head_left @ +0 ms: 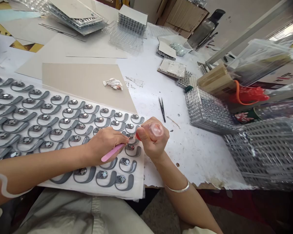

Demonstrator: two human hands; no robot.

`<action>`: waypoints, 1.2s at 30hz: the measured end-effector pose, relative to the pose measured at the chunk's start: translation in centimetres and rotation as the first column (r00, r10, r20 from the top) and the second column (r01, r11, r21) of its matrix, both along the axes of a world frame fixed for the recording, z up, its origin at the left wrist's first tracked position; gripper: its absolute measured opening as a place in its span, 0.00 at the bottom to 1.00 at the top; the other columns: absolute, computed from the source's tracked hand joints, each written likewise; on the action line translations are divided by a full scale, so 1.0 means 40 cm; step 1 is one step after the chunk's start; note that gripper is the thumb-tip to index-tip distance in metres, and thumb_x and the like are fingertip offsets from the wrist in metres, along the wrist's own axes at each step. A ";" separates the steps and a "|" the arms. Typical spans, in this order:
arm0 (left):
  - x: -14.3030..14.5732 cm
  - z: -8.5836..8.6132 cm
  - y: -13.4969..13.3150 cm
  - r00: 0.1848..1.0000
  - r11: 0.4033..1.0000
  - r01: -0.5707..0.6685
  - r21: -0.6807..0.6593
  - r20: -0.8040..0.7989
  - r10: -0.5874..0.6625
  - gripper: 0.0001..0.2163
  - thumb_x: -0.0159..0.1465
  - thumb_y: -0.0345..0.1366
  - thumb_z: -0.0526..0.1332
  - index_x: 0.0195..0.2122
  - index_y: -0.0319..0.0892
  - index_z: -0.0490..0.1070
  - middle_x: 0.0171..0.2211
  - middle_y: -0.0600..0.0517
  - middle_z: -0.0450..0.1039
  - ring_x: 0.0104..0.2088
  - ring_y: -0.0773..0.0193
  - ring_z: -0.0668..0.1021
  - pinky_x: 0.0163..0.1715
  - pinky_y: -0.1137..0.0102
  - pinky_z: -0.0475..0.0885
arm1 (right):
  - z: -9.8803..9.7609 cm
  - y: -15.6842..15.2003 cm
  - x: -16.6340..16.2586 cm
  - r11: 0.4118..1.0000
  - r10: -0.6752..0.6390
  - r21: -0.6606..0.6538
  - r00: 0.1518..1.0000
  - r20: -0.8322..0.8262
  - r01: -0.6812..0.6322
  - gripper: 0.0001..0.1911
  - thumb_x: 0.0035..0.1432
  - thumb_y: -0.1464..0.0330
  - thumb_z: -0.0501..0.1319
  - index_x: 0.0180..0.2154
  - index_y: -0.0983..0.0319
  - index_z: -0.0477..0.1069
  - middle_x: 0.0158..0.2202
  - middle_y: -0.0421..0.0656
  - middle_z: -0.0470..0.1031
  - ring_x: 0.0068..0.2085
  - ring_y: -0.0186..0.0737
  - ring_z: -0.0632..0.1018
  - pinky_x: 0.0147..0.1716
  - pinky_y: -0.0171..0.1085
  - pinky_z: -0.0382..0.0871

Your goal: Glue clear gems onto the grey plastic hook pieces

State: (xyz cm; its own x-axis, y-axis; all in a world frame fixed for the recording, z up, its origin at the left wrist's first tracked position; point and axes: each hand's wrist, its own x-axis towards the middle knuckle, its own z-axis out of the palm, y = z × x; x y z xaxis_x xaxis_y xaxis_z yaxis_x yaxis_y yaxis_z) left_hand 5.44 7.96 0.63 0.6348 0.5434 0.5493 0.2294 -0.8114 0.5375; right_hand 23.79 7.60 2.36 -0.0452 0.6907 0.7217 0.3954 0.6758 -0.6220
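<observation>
A white sheet [70, 186] on the table in front of me carries rows of grey curved pieces [130, 182], each with a round metal setting and a clear, shiny stone. Over the right part of these rows, my left hand [99, 141] is closed on a slim tool with a flat pink handle [112, 152]; its tip is too small to make out. Beside it, at the sheet's right edge, my right hand [151, 147] wraps round a small squeeze bottle [157, 130], its rounded translucent base toward me. Something red shows at the bottle's other end, close to the left hand's fingers.
Black tweezers [162, 109] and a thin stick [173, 122] lie right of the sheet. Crumpled tissue [113, 84] rests on beige board [83, 84]. Stacked plastic-wrapped trays [207, 110] line the right side, below a shelf bar [246, 27]. More trays [133, 19] stand behind.
</observation>
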 end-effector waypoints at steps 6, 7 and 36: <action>-0.008 0.003 0.003 0.999 0.985 -0.015 -0.174 -0.030 0.010 0.07 0.62 0.27 0.59 0.40 0.37 0.75 0.36 0.50 0.80 0.35 0.63 0.81 0.38 0.68 0.74 | 0.002 -0.002 -0.001 0.999 -0.006 -0.041 1.000 -0.018 0.005 0.12 0.57 0.73 0.62 0.24 0.62 0.64 0.22 0.39 0.66 0.25 0.32 0.68 0.23 0.36 0.64; -0.010 0.004 0.003 0.999 0.978 -0.023 -0.206 -0.039 0.015 0.07 0.62 0.28 0.59 0.40 0.38 0.75 0.36 0.50 0.80 0.35 0.63 0.81 0.39 0.68 0.74 | 0.003 -0.003 -0.001 0.999 -0.006 -0.044 1.000 -0.018 0.005 0.12 0.57 0.73 0.62 0.24 0.62 0.64 0.22 0.39 0.66 0.25 0.32 0.68 0.23 0.35 0.64; -0.007 0.027 0.014 0.997 0.843 -0.061 -0.534 0.001 0.073 0.06 0.60 0.31 0.62 0.36 0.41 0.78 0.28 0.53 0.78 0.26 0.68 0.79 0.26 0.77 0.72 | -0.006 -0.004 -0.004 0.997 0.002 -0.079 0.999 -0.053 -0.006 0.10 0.58 0.72 0.62 0.25 0.62 0.66 0.23 0.40 0.67 0.26 0.34 0.69 0.23 0.36 0.65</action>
